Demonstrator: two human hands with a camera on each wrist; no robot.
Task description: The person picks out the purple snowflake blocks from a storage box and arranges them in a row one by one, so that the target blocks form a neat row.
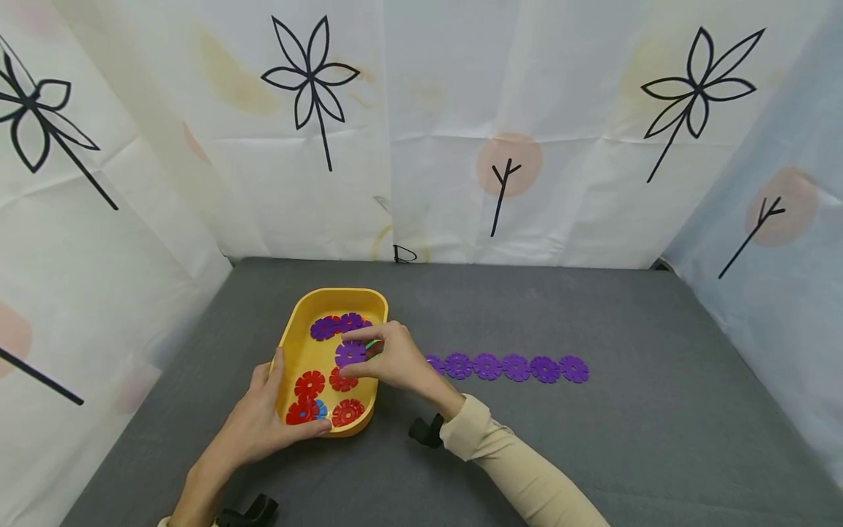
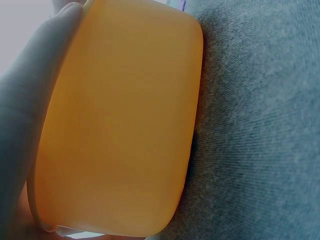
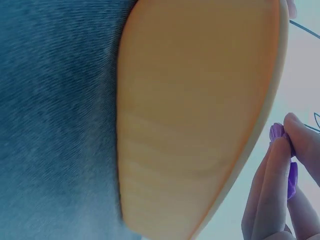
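Head view: yellow tray (image 1: 345, 301) stands on grey table (image 1: 632, 439)
Left hand (image 1: 253, 424): grips the tray's near left corner
Right hand (image 1: 397, 359): pinches 1 purple flower piece (image 1: 350, 354) over the tray
Red pieces (image 1: 309, 383): lie inside
Purple row (image 1: 488, 366): right of the tray

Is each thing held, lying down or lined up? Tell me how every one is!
Left hand: gripping the yellow tray
Right hand: pinching a purple flower
Yellow tray: open on top, held
Purple flower: pinched
Purple row: lined up flat on the gray cloth
Other purple flowers: in the yellow tray
Red flowers: in the yellow tray
Blue flower: there too, partly covered
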